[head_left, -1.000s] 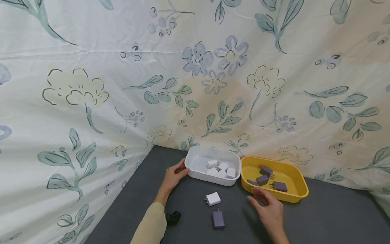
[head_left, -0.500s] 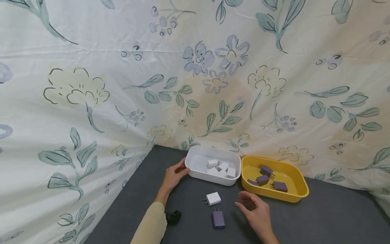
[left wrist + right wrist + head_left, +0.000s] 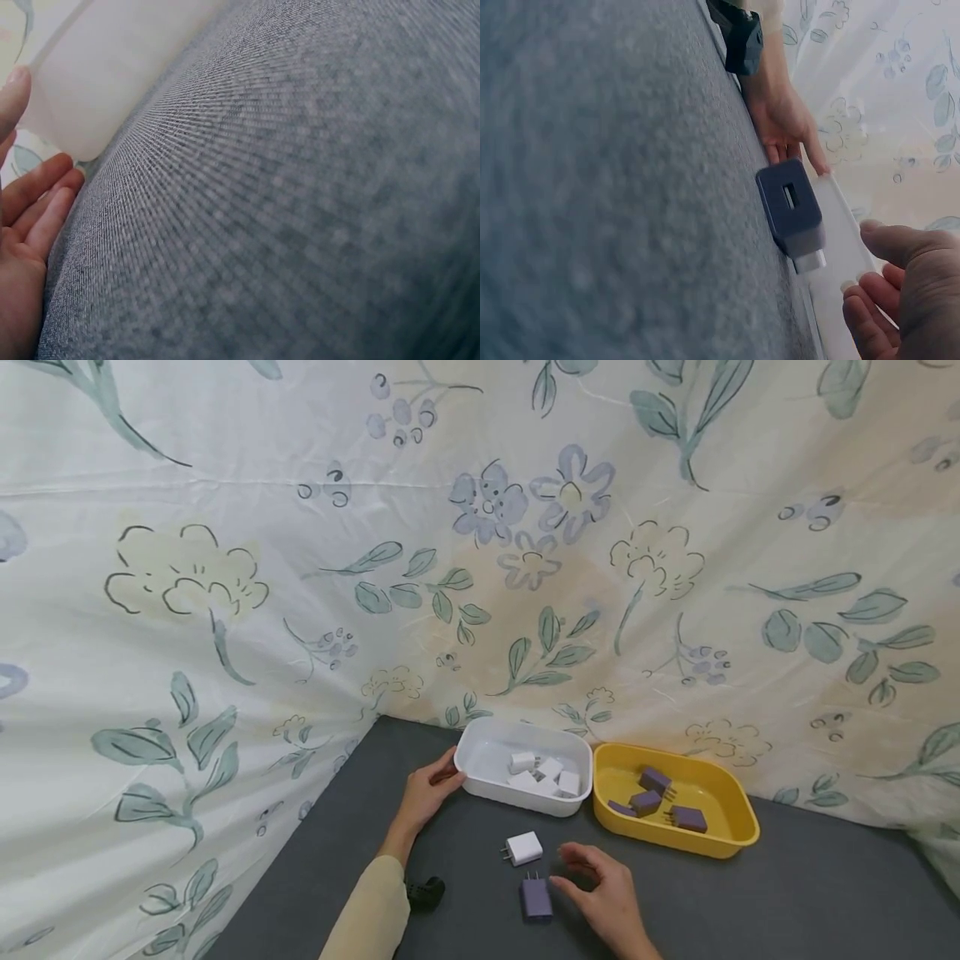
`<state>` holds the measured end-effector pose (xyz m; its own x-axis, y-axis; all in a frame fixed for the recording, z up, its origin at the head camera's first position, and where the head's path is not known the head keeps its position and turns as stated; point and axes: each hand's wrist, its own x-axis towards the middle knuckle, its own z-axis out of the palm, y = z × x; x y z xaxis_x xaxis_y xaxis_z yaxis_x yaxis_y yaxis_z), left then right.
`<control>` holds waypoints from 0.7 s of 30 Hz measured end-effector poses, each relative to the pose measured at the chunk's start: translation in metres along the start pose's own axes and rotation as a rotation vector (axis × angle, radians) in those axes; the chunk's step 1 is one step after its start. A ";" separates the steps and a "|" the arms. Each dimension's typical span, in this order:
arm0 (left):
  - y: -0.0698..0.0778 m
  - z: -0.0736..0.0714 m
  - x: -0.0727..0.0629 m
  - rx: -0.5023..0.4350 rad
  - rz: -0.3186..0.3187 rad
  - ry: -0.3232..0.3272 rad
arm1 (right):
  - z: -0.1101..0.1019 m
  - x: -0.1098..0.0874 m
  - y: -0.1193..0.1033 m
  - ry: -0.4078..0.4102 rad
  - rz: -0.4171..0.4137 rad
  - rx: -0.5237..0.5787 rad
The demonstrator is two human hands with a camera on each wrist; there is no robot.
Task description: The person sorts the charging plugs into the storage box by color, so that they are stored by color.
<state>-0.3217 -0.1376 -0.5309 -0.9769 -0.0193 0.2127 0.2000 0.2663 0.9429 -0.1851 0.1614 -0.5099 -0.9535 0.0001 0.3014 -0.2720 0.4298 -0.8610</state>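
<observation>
My left hand (image 3: 427,793) rests against the left end of a white plastic tray (image 3: 480,787), with thumb and fairly straight fingers touching its outer wall (image 3: 82,90). White chargers (image 3: 550,769) lie inside that tray. On the dark tabletop in front of it are a white charger (image 3: 523,849) with its prongs to the left and a purple charger (image 3: 536,900) with its prongs toward the tray. My right hand (image 3: 603,893) hovers just right of these two, thumb and fingers apart with nothing between them. The right wrist view shows the purple charger's USB port end (image 3: 790,196) close by.
A yellow tray (image 3: 738,827) holding several purple chargers (image 3: 687,818) stands right beside the white one. Near my left forearm is a black object (image 3: 426,895) at wrist level. A floral cloth (image 3: 525,568) hangs behind and to the left of the dark tabletop (image 3: 825,893).
My right hand has moved left and toward me, from the yellow tray's front edge to beside the two loose chargers. My left hand and both trays have stayed in place.
</observation>
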 end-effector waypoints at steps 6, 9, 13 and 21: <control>0.005 0.000 -0.002 -0.005 -0.007 0.000 | 0.003 -0.004 0.001 -0.112 0.017 0.005; 0.017 -0.004 -0.007 -0.006 0.006 -0.019 | 0.005 -0.004 0.003 -0.158 0.001 -0.007; 0.036 -0.009 -0.015 0.010 0.004 -0.059 | 0.005 -0.005 0.007 -0.218 0.002 -0.015; 0.042 -0.010 -0.017 0.009 -0.003 -0.052 | 0.003 -0.005 0.012 -0.374 0.000 0.041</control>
<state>-0.2961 -0.1360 -0.4926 -0.9802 0.0301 0.1956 0.1963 0.2749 0.9412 -0.1842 0.1637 -0.5225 -0.9327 -0.3332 0.1377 -0.2702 0.3931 -0.8789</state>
